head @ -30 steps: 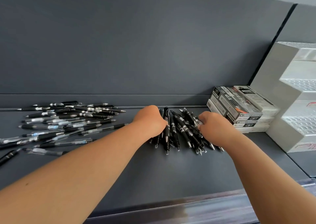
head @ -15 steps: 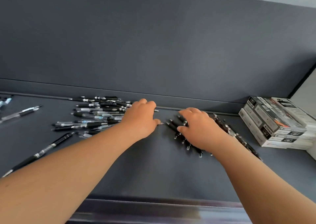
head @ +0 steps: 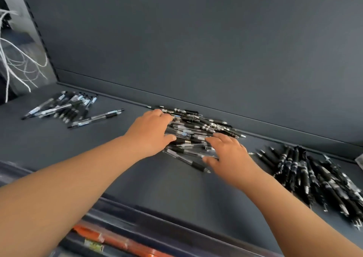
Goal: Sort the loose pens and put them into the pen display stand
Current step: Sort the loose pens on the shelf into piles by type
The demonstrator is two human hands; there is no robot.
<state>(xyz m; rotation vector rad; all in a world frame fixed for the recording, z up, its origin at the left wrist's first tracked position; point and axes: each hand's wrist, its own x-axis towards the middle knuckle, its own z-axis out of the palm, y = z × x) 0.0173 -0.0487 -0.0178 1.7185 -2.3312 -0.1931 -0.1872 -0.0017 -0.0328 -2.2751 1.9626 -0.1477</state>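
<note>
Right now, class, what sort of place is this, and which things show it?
Probably a stationery shop display: a dark shelf with a back panel, heaps of loose pens, and orange packaged goods below.

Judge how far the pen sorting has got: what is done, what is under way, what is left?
Done: two groups lie apart on the shelf, clear pens at the left and black pens at the right. In hand: the left hand and right hand rest on the mixed pile between them, gripping none that I can see. Left: that pile, then loading the stand, which is out of view.
</note>
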